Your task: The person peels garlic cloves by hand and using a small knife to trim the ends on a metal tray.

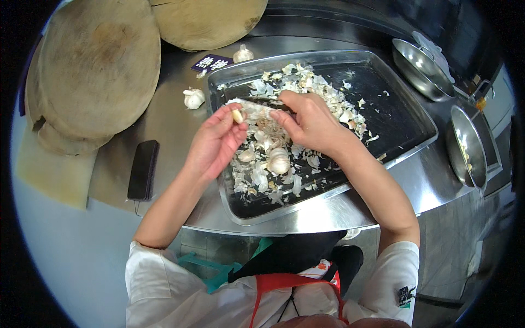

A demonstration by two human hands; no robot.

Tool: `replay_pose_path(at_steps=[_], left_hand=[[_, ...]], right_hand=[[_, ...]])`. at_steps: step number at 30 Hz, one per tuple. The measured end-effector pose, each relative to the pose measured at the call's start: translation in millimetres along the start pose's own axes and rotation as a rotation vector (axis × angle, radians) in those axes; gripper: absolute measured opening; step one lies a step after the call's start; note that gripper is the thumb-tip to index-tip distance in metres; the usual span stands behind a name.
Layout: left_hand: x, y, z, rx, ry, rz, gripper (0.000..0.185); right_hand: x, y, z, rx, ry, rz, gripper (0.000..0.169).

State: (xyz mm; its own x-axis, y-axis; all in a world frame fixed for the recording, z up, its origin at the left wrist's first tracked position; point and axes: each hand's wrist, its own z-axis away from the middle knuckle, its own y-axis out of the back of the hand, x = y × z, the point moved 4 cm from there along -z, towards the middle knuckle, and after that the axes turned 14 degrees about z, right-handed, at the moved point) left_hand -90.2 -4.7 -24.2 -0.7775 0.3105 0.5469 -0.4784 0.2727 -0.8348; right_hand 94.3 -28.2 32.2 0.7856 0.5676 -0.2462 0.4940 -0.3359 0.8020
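Observation:
My left hand holds a pale garlic clove between its thumb and fingers, above the near left part of a metal tray. My right hand grips a knife; its blade points left toward the clove, and the handle is mostly hidden in the fist. Below the hands, a garlic bulb lies among loose papery garlic skins. More skins are heaped beyond my right hand. Two more garlic bulbs sit outside the tray on the metal table.
Thick round wooden chopping boards stand at the left and back. A dark phone lies left of my left forearm. At the right are a steel bowl and another bowl with pale pieces in it. A green plastic stool is under the table edge.

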Motion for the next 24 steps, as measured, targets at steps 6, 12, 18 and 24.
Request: replay_pose_path(at_steps=[6, 12, 18, 24], left_hand=[[-6.7, 2.1, -0.6, -0.106, 0.054, -0.182, 0.027], [-8.1, -3.1, 5.1, -0.183, 0.096, -0.184, 0.037], [-8.6, -8.3, 9.2, -0.17, 0.044, -0.268, 0.036], [-10.7, -5.2, 7.8, -0.199, 0.059, -0.282, 0.027]], right_hand=[[-7.8, -6.5, 0.5, -0.112, -0.03, 0.026, 0.018], [1.9, -6.2, 1.4, -0.053, -0.08, 0.014, 0.015], [1.7, -5.7, -0.2, -0.031, -0.098, -0.096, 0.017], [2.7, -10.3, -1.2, -0.158, -0.091, -0.037, 0.024]])
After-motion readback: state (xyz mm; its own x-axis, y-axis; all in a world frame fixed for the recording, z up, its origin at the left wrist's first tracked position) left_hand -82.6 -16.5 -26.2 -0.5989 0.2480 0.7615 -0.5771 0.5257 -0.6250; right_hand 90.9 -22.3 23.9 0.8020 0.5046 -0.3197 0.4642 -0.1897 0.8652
